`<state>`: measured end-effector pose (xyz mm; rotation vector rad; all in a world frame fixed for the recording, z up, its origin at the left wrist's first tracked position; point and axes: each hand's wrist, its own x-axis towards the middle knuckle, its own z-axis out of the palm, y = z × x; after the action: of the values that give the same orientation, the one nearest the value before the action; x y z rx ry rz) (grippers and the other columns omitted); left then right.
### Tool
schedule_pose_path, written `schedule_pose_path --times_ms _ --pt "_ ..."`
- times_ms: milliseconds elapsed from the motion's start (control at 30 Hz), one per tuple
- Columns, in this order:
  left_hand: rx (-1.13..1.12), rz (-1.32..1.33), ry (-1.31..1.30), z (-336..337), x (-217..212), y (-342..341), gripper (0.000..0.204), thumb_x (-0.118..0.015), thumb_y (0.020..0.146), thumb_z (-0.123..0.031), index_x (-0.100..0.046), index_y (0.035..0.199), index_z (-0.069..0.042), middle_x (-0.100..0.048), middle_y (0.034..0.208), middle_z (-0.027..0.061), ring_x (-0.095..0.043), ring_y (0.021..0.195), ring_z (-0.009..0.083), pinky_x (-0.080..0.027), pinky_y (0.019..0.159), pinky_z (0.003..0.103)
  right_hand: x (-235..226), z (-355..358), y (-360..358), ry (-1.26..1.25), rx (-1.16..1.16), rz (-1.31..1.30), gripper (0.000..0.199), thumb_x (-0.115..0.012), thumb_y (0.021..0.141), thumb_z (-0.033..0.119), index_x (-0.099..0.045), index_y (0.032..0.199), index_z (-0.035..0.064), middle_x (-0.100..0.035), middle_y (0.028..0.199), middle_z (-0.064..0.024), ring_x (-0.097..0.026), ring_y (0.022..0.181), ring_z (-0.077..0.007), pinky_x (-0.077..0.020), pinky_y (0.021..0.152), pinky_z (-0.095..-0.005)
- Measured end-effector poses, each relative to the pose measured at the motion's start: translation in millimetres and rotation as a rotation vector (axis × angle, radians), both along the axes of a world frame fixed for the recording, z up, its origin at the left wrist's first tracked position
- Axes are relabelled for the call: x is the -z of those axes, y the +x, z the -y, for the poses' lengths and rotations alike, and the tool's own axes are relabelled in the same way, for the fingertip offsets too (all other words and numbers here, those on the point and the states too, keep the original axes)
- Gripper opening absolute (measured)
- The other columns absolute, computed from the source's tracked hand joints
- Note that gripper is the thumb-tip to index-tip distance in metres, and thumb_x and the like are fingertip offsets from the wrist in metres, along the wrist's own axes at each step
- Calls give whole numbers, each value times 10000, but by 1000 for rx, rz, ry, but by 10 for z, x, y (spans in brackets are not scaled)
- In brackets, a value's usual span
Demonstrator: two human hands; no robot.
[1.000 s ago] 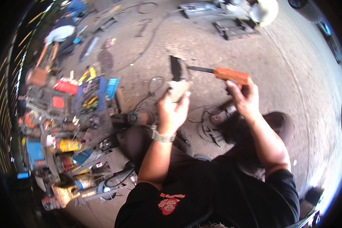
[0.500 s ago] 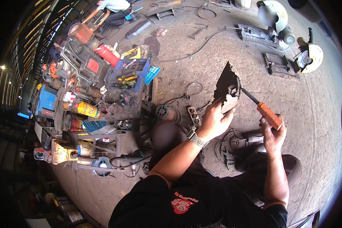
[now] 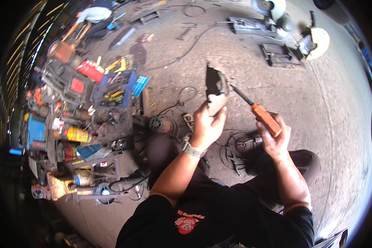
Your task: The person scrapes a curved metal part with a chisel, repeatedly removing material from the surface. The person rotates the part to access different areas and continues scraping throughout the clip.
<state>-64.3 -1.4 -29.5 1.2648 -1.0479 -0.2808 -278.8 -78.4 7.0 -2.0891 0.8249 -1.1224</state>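
Observation:
My left hand [image 3: 208, 126] grips the lower end of a jagged, folded piece of sheet metal [image 3: 215, 101], dark on one face and greyish along the torn edge. It is raised in front of me above the floor. In my right hand [image 3: 275, 138] is a screwdriver [image 3: 265, 119] with an orange ribbed handle and a dark shaft. Its tip points up and left, a small gap away from the metal's right edge. Fingers of both hands are closed around what they hold. A watch [image 3: 193, 148] sits on my left wrist.
At left, a crowded bench carries a blue tool tray [image 3: 113, 89], a red cylinder [image 3: 89, 71] and a yellow can [image 3: 77, 134]. Angle grinders [image 3: 163, 124] and cables lie by my legs. Cut-off saws [image 3: 314, 43] stand far right. Another person [image 3: 94, 16] bends over at far left.
The whole view has shifted, so the surroundings sit further left. The metal piece has turned and appears narrower. The screwdriver tip, before at the metal's edge, now shows slightly apart from it.

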Motion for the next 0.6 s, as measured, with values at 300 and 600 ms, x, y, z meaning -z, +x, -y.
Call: schedule_pose_path --times_ms 300,600 --pt "-32 134 51 -20 -44 21 214 -688 893 -7 -673 1101 40 -757 1006 169 -753 906 265 -576 794 360 -15 7 8 49 -17 55 337 -815 824 99 -672 1102 -25 -724 890 -171 -742 769 -261 -566 699 -328" --pt "-4 115 80 -50 -62 14 207 -692 901 -15 -673 1100 37 -756 1005 166 -751 899 274 -571 789 362 -40 -9 51 19 -33 33 347 -817 831 110 -661 1106 -31 -724 930 -188 -744 821 -292 -571 737 -346"
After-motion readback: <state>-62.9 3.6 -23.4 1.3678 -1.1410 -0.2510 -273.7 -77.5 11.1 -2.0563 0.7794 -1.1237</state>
